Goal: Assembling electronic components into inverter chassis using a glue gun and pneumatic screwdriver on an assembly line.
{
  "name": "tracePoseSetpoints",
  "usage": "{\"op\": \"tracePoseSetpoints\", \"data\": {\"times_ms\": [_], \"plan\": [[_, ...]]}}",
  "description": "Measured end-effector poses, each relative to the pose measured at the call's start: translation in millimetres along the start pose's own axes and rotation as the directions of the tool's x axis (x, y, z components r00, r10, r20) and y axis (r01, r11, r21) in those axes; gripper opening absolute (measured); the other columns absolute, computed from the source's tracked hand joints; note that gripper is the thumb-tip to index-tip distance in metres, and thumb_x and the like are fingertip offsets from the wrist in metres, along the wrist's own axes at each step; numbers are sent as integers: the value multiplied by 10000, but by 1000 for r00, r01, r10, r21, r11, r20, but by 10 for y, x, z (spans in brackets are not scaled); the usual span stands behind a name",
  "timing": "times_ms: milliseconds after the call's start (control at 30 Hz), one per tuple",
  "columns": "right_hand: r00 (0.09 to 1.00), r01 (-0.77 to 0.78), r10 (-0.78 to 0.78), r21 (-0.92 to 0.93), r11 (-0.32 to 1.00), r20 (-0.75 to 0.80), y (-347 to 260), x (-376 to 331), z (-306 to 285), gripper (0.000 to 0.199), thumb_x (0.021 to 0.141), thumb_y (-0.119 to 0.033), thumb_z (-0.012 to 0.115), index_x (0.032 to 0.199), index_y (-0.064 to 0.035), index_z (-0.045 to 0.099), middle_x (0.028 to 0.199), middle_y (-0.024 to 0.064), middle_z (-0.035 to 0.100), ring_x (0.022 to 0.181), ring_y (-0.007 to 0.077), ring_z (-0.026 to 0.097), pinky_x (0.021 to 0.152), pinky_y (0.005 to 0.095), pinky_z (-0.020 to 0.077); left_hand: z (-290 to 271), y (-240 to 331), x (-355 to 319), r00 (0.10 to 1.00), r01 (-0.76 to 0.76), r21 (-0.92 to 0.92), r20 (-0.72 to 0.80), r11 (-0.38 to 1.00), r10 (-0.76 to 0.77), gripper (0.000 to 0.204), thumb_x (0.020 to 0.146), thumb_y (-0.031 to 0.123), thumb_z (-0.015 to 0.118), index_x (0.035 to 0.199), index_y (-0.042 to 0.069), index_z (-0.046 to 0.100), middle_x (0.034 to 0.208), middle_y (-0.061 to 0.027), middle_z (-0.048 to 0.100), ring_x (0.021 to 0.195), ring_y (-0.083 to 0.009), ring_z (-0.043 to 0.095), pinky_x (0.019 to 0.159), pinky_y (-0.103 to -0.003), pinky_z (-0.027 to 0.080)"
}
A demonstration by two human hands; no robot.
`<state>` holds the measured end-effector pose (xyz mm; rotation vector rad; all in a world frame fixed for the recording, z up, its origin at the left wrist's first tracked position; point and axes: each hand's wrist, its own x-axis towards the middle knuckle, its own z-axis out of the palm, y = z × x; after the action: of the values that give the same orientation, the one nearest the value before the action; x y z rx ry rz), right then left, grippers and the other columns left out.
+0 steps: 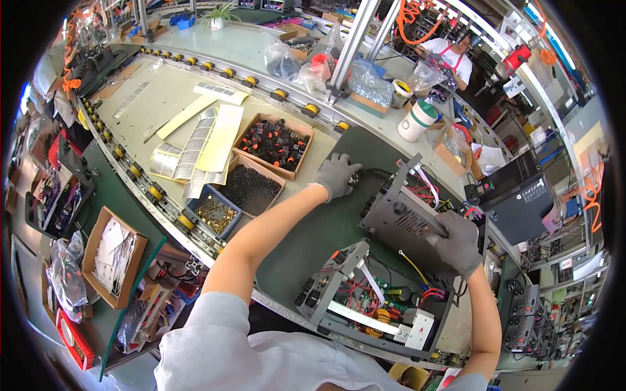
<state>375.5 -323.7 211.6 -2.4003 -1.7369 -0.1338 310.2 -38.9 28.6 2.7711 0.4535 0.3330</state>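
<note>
My left hand (336, 176), in a grey glove, is closed around the end of a black cable (378, 171), where a small dark fitting shows at the fingertips. That cable runs to a dark metal machine unit (399, 214) with a vented side, tilted on the green mat, with wires at its open top. My gloved right hand (458, 244) grips this unit at its vented side; some fingertips are hidden. Nearer to me stands a second open unit (378, 306), showing a circuit board, red wires, a copper-coloured coil and a yellow-green wire. Neither hand touches it.
Left of my hands sit a carton of black-and-orange parts (275, 144), a box of small black pieces (251, 187) and a blue bin of brass fittings (214, 212). Label sheets (199, 140) lie beyond. A roller track (279, 94) curves around; a white tub (416, 122) and a co-worker (450, 58) are farther back.
</note>
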Motion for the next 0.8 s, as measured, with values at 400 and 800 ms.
{"op": "tracePoseSetpoints", "data": {"times_ms": [400,800], "plan": [[999,-28,30,67,997,-32,-128,97,496,302,689,-230,741,919,-66,636,815,100,599,751,289,609,648,376,472,-306,-361,-242,947,283,-30,-153,959,-284,634,711,329,718,1282,191,479,1332,-169,413,1254,-370,380,962,-480,409],[998,-18,35,279,960,-56,143,198,511,343,747,-155,671,1052,-19,591,876,105,583,819,218,586,754,321,458,-741,-386,-2636,865,365,-122,-321,923,-385,427,739,268,700,1135,135,615,1257,-148,500,1186,-357,444,981,-439,412]]}}
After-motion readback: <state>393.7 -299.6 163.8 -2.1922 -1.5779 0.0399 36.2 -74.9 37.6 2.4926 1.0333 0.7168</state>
